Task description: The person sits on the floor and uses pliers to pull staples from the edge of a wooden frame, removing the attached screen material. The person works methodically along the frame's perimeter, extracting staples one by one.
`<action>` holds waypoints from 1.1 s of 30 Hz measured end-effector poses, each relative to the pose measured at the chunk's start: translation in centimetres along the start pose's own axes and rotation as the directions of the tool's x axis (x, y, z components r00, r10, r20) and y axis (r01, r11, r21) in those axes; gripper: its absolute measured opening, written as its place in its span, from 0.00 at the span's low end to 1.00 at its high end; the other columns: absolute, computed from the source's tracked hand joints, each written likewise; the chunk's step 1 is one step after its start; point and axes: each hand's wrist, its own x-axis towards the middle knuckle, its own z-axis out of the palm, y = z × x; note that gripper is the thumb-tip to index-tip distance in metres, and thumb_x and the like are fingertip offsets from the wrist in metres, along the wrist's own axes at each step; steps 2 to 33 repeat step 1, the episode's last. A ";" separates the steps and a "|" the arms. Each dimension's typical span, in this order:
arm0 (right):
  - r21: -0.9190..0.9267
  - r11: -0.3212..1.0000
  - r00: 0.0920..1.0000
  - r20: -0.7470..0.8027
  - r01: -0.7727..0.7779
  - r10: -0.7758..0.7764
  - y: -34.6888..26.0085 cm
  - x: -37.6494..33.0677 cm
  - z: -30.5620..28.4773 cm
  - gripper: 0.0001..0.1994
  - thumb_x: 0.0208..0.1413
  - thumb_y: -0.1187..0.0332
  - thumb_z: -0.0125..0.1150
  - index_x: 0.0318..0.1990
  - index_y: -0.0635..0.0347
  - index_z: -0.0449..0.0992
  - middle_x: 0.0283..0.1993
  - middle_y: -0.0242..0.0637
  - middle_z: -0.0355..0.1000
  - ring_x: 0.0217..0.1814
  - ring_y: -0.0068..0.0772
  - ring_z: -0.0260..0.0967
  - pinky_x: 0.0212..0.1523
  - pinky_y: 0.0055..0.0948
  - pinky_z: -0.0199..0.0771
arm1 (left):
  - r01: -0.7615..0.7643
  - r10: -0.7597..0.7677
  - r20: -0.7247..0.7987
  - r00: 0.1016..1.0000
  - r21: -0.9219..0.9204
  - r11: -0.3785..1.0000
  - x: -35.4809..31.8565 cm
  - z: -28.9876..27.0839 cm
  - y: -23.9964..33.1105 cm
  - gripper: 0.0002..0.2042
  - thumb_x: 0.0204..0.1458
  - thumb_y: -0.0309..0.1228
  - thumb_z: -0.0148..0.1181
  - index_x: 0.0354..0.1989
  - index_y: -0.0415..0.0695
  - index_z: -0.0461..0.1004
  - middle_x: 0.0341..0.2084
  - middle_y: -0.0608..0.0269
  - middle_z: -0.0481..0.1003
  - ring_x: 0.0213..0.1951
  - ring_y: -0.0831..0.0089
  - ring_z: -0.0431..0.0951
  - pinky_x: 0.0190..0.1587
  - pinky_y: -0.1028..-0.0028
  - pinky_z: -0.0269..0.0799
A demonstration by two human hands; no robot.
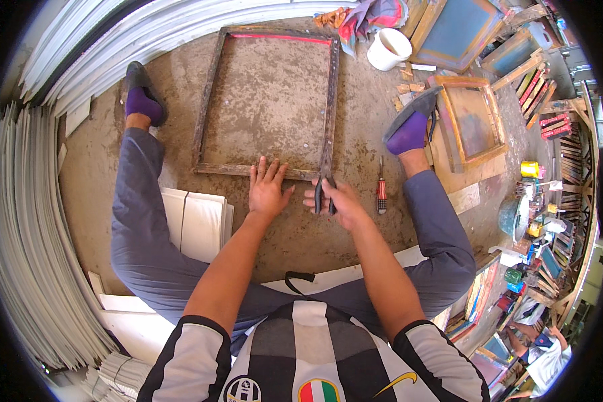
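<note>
On the floor before me lies a worn wooden frame (208, 100) with nothing stretched across it; a red strip runs along its far rail. My left hand (268, 193) rests with fingers spread over the near rail. Close to the near right corner, my right hand (345, 204) is closed round the black handles of a pair of pliers (319, 194). The jaws point away from me onto that corner; what they grip, if anything, is too small to tell. A screwdriver (381, 191) with a red and black handle lies right of the pliers.
My legs stretch out either side of the frame. Bundled pale sheets (204, 218) lie by my left leg. At the far right are a white bucket (387, 50), crumpled cloth (365, 23) and several framed screens (472, 120). Stacked sheets (30, 234) line the left; another person (546, 355) is at lower right.
</note>
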 end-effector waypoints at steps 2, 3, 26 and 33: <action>0.003 1.000 0.999 0.015 -0.031 0.031 1.4 0.4 -0.7 0.27 0.66 0.52 0.54 0.65 0.61 0.63 0.51 0.52 0.76 0.48 0.48 0.79 0.45 0.41 0.82 | -0.001 0.001 0.000 1.000 -0.001 1.000 0.0 0.1 0.0 0.36 0.51 0.46 0.66 0.69 0.54 0.61 0.69 0.59 0.59 0.74 0.52 0.47 0.72 0.48 0.42; 0.003 1.000 0.999 0.015 -0.031 0.031 1.4 0.4 -0.7 0.27 0.66 0.52 0.54 0.65 0.61 0.63 0.51 0.52 0.76 0.48 0.48 0.79 0.45 0.41 0.82 | -0.001 0.001 0.000 1.000 -0.001 1.000 0.0 0.1 0.0 0.36 0.51 0.46 0.66 0.69 0.54 0.61 0.69 0.59 0.59 0.74 0.52 0.47 0.72 0.48 0.42; 0.003 1.000 0.999 0.015 -0.031 0.031 1.4 0.4 -0.7 0.27 0.66 0.52 0.54 0.65 0.61 0.63 0.51 0.52 0.76 0.48 0.48 0.79 0.45 0.41 0.82 | -0.001 0.001 0.000 1.000 -0.001 1.000 0.0 0.1 0.0 0.36 0.51 0.46 0.66 0.69 0.54 0.61 0.69 0.59 0.59 0.74 0.52 0.47 0.72 0.48 0.42; 0.003 1.000 0.999 0.015 -0.031 0.031 1.4 0.4 -0.7 0.27 0.66 0.52 0.54 0.65 0.61 0.63 0.51 0.52 0.76 0.48 0.48 0.79 0.45 0.41 0.82 | -0.001 0.001 0.000 1.000 -0.001 1.000 0.0 0.1 0.0 0.36 0.51 0.46 0.66 0.69 0.54 0.61 0.69 0.59 0.59 0.74 0.52 0.47 0.72 0.48 0.42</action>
